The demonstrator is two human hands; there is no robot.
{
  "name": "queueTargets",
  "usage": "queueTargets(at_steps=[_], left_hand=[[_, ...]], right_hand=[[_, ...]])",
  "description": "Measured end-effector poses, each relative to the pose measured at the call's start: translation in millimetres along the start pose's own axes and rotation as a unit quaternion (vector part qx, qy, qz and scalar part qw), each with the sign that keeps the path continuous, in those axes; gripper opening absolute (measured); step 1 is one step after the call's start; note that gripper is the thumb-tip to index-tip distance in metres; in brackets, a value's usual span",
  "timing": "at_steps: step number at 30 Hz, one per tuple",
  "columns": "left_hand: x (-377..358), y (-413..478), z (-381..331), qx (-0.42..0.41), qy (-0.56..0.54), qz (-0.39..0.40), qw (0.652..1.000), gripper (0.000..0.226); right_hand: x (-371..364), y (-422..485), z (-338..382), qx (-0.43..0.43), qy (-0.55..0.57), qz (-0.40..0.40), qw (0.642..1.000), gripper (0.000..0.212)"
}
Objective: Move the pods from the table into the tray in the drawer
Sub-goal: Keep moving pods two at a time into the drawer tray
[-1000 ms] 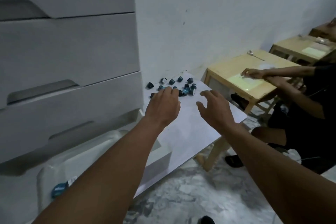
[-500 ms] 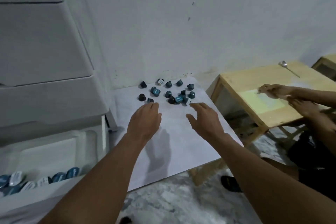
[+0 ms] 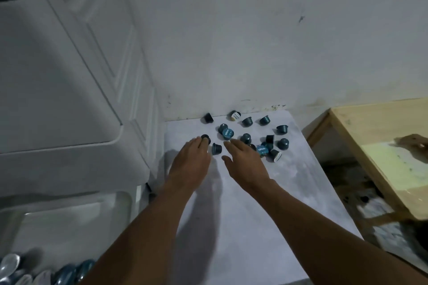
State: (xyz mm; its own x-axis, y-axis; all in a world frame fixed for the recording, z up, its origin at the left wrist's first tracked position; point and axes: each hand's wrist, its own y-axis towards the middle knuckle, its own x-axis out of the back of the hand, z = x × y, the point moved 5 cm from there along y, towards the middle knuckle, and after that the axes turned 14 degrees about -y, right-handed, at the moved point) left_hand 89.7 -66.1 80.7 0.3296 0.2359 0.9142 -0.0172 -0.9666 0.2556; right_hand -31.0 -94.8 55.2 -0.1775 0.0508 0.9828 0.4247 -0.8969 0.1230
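Fingers are held released on left hand and right hand; crowded pods could be knocked off the bench.

Your left hand has pushed forward across the table until its fingertips touch a dark pod at the near edge of the pods, while your right hand has closed in beside it, fingers now reaching over the nearest ones.

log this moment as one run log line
phase: reaching | left hand: open, fingertips at dark pod | right hand: open, at pod cluster | tray: partly filled
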Motion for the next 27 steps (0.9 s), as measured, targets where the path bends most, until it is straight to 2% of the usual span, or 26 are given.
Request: queueTargets(at_steps=[2,4,7,10,14,17,20,25,27], left_hand=[[-12.8,10.3,12.7,-0.001,0.012,0.011,1.000,0.036],[-30.9,14.7,31.2,0.030,-0.030,0.025,0.999,0.035],[-44.6,26.8,42.3,0.019,-0.021,0.030,0.999,0.036],[-55.7,38.3,50.0,0.075,-0.052,0.078,0.993,0.039],[-73.9,61.3,53.3,0.068,-0.057,0.109,0.990,0.049],[-97.3,73.3,61.8,0.077,-0.082,0.164,0.980,0.053],[-113.6,82.7,72.4,0.088,-0.098,0.171,0.976,0.045],[-119.5,83.2,81.6,0.139,-0.111,0.163,0.971,0.015],[-113.6,80.3,78.6,0.158,-0.107,0.150,0.970,0.019]], right_hand=[[-15.8,19.0,0.4,0.004,-0.003,0.007,1.000,0.027],[-30.7,32.6,2.1,0.011,-0.008,0.028,1.000,0.022],[-49.5,48.5,4.8,0.032,0.004,0.043,0.999,0.028],[-67.6,60.1,5.5,0.050,-0.009,0.046,0.998,0.027],[-85.1,71.0,-0.1,0.065,-0.015,0.055,0.996,0.025],[-91.1,78.4,-6.3,0.070,-0.009,0.056,0.996,0.015],[-95.3,82.5,-14.4,0.073,-0.002,0.055,0.996,0.012],[-95.6,82.0,-24.3,0.043,0.030,0.059,0.997,0.006],[-93.2,78.9,-22.8,0.038,0.026,0.071,0.996,0.005]])
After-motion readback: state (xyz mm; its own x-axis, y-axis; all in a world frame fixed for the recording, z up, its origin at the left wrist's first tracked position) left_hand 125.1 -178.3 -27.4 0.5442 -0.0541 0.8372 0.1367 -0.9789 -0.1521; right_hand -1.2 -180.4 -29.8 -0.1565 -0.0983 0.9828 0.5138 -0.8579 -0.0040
